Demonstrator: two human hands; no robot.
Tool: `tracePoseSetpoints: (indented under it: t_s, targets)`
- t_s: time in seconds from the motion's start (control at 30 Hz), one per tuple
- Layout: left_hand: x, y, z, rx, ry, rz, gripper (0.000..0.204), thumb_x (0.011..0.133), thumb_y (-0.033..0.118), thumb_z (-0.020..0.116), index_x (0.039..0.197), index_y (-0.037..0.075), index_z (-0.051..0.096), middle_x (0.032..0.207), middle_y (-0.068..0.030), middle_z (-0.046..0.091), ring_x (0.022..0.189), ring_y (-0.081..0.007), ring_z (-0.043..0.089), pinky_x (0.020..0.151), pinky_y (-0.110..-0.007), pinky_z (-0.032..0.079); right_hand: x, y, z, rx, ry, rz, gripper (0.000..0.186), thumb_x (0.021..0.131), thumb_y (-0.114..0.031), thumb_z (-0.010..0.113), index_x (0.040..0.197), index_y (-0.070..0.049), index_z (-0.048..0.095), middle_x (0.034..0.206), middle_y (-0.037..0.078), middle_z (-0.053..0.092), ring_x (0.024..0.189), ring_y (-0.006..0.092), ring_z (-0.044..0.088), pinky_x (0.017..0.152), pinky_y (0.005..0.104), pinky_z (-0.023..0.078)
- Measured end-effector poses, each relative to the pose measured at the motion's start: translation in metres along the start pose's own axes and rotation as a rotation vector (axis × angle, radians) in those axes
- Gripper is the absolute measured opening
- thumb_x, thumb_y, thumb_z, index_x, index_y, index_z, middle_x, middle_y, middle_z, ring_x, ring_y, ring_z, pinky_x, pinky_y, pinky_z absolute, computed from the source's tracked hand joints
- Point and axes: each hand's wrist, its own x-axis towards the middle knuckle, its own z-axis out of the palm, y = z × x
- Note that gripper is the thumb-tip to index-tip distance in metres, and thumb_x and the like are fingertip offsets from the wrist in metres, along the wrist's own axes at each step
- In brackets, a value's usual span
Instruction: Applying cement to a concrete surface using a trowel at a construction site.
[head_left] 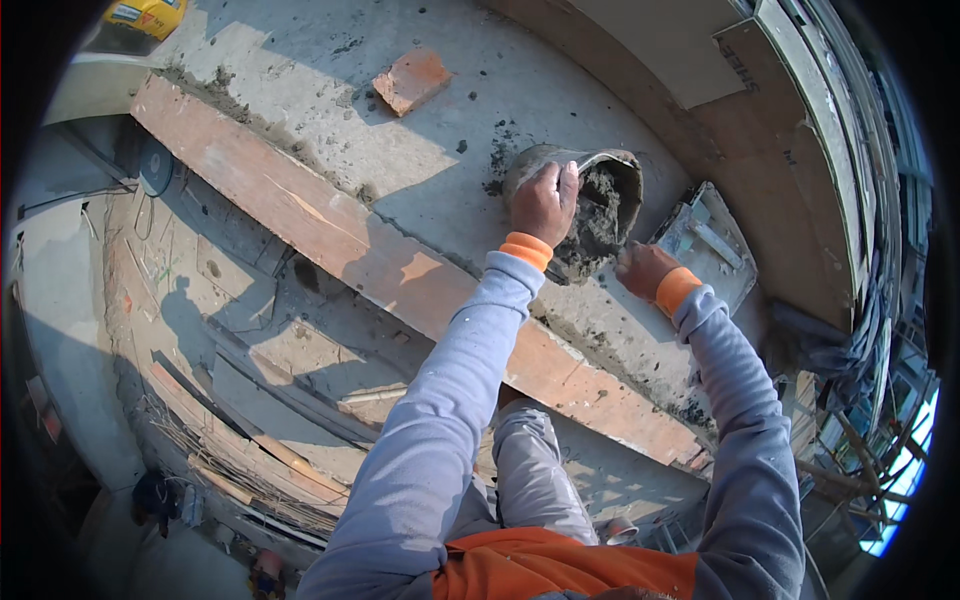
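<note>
A worn container (527,166) with wet grey mortar (597,215) inside lies tilted on the concrete ledge. My left hand (545,200) has its fingers closed on the container's upper rim. My right hand (645,268) is closed at the lower right of the container; what it grips is too hidden to make out. Just right of both hands lies a mortar-stained flat tool with a bar handle (715,245).
A plank (330,240) borders the ledge (400,160), which holds a broken brick (410,80). A board wall (800,190) stands to the right, a yellow item (150,15) sits upper left, and scrap timber (260,450) lies lower down. People (155,495) are at lower left.
</note>
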Motion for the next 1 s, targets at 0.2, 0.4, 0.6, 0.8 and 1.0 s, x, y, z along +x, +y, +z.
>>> tracePoseSetpoints:
  t_s: [0.2, 0.4, 0.6, 0.8, 1.0]
  targets:
    - [0.007, 0.002, -0.004, -0.034, -0.042, -0.011, 0.036, 0.097, 0.029, 0.053, 0.077, -0.001, 0.057, 0.071, -0.0243, 0.060, 0.066, -0.0447, 0.057, 0.057, -0.046, 0.045, -0.059, 0.074, -0.002, -0.480, 0.691, -0.021, 0.019, 0.085, -0.009, 0.050, 0.101, -0.002, 0.057, 0.082, 0.019, 0.064, 0.080, 0.0349, 0.067, 0.067, 0.0466, 0.053]
    - [0.005, -0.011, -0.002, -0.119, 0.007, -0.006, 0.038, 0.098, 0.030, 0.052, 0.077, -0.001, 0.057, 0.066, -0.0209, 0.059, 0.057, -0.0380, 0.057, 0.054, -0.040, 0.045, 0.028, 0.055, 0.054, -0.284, 0.475, -0.119, 0.017, 0.078, -0.010, 0.055, 0.089, 0.001, 0.062, 0.079, 0.024, 0.066, 0.077, 0.0360, 0.068, 0.069, 0.0441, 0.055]
    - [0.003, -0.016, -0.021, -0.132, 0.030, -0.121, 0.036, 0.098, 0.028, 0.052, 0.078, -0.002, 0.058, 0.068, -0.0231, 0.060, 0.062, -0.0423, 0.058, 0.056, -0.045, 0.046, 0.002, -0.011, 0.059, 0.580, 0.023, -0.098, 0.015, 0.075, -0.009, 0.061, 0.080, 0.003, 0.054, 0.065, 0.012, 0.058, 0.051, 0.0206, 0.059, 0.047, 0.0356, 0.048]
    - [0.022, -0.026, -0.023, -0.154, -0.056, -0.127, 0.042, 0.101, 0.034, 0.049, 0.078, -0.001, 0.055, 0.060, -0.0128, 0.050, 0.055, -0.0207, 0.041, 0.054, -0.036, 0.041, 0.023, -0.013, 0.067, 1.434, -0.401, -0.148, 0.006, 0.080, -0.005, 0.056, 0.080, -0.004, 0.050, 0.061, 0.003, 0.048, 0.045, 0.0126, 0.049, 0.043, 0.0295, 0.047]
    - [0.022, -0.011, -0.012, -0.166, -0.082, -0.036, 0.037, 0.099, 0.030, 0.051, 0.083, -0.002, 0.059, 0.065, -0.0182, 0.056, 0.060, -0.0309, 0.052, 0.056, -0.039, 0.045, 0.020, 0.002, 0.105, 2.528, -0.964, -0.459, 0.026, 0.085, -0.015, 0.045, 0.105, 0.002, 0.047, 0.068, 0.005, 0.048, 0.047, 0.0159, 0.049, 0.042, 0.0344, 0.049]
